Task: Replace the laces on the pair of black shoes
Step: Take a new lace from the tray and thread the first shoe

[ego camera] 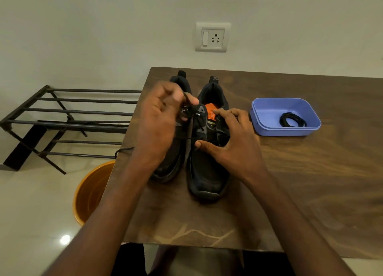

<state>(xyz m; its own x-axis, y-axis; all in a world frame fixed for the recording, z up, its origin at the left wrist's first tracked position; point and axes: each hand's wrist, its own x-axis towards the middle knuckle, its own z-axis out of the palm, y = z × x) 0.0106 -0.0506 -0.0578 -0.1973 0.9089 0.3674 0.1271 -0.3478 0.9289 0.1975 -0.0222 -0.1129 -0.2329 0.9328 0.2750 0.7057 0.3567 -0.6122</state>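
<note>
Pale wall with socket (212,37); metal rack (62,122) on glossy floor (31,213).

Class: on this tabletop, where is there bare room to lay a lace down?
Bare brown wooden table: right of the black shoes, nearer than the blue plastic tray; also before their toes. Crowded: the shoes, with left hand and right hand working a lace.

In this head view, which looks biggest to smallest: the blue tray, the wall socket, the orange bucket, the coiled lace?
1. Orange bucket, though partly hidden and nearer the camera
2. Blue tray
3. Wall socket
4. Coiled lace
</note>
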